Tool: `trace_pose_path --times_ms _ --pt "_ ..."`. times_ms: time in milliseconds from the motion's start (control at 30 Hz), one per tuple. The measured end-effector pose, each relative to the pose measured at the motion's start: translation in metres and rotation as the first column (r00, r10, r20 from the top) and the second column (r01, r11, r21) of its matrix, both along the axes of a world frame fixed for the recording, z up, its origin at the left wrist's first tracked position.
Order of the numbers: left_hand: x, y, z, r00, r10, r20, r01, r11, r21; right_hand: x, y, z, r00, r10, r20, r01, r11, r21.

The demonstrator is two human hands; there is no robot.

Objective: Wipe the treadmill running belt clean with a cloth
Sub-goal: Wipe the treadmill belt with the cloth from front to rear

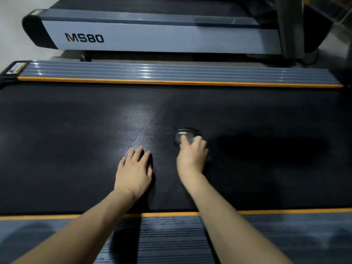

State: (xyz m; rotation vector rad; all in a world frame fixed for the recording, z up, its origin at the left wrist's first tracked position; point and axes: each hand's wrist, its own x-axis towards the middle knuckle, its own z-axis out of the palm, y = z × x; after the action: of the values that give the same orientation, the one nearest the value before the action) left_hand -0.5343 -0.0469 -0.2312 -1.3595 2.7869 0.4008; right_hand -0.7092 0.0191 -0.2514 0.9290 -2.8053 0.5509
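Note:
The black running belt (pixel 76 130) spans the whole width of the view, with a paler, shiny patch in its middle. My left hand (pixel 134 168) rests flat on the belt with straight fingers, just below that patch. To its right, my right hand (pixel 192 153) lies on a dark cloth (pixel 185 132) with a small pale tag, its fingers bent over the cloth. Hand and cloth are blurred. Most of the cloth is hidden under the hand.
Grey ribbed side rails with orange strips border the belt on the far side (pixel 171 73) and the near side (pixel 171 237). A second treadmill marked MS80 (pixel 133 37) stands beyond, and an upright post (pixel 289 25) rises at the top right.

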Motion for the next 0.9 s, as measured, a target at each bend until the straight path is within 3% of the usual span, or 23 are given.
trace_pose_path --times_ms 100,167,300,400,467,567,633,700,767,900 --pt "0.007 0.004 -0.001 1.0 -0.006 -0.001 0.006 1.0 -0.002 0.01 0.005 0.011 0.958 0.282 -0.048 -0.283 0.959 -0.003" --pt "0.007 0.007 -0.002 1.0 -0.008 0.004 0.008 1.0 0.002 -0.024 0.038 0.013 0.931 0.351 -0.103 -0.35 0.936 0.03" --pt "0.002 0.011 0.0 1.0 0.004 -0.018 -0.004 1.0 0.017 -0.11 0.115 0.01 0.993 0.037 -0.108 -0.031 0.998 0.058" --pt "0.004 0.013 0.003 1.0 -0.009 -0.029 0.009 1.0 -0.004 -0.107 0.112 0.005 0.977 -0.202 -0.072 0.204 0.979 0.02" --pt "0.01 0.015 0.005 1.0 0.001 -0.031 -0.001 1.0 -0.006 -0.076 0.08 0.004 0.968 -0.251 -0.03 0.25 0.968 -0.026" --pt "0.022 0.017 0.005 0.999 0.024 -0.027 -0.025 0.999 -0.022 -0.007 0.025 0.004 0.999 0.031 0.044 -0.029 0.999 -0.039" --pt "0.029 0.017 0.004 0.999 0.025 -0.027 -0.027 0.998 -0.048 0.032 0.009 0.005 0.963 0.268 0.013 -0.268 0.963 -0.001" --pt "0.036 0.018 0.005 0.999 0.024 -0.029 -0.026 0.998 -0.056 0.028 0.015 0.01 0.914 0.406 -0.009 -0.406 0.914 0.001" --pt "0.041 0.021 0.005 0.999 0.016 -0.034 -0.018 0.998 -0.063 -0.005 0.032 0.008 0.906 0.421 -0.044 -0.421 0.907 0.005" --pt "0.052 0.03 0.001 0.999 -0.051 0.005 0.051 0.996 -0.073 -0.067 0.042 0.007 0.971 0.236 -0.029 -0.236 0.972 -0.017"
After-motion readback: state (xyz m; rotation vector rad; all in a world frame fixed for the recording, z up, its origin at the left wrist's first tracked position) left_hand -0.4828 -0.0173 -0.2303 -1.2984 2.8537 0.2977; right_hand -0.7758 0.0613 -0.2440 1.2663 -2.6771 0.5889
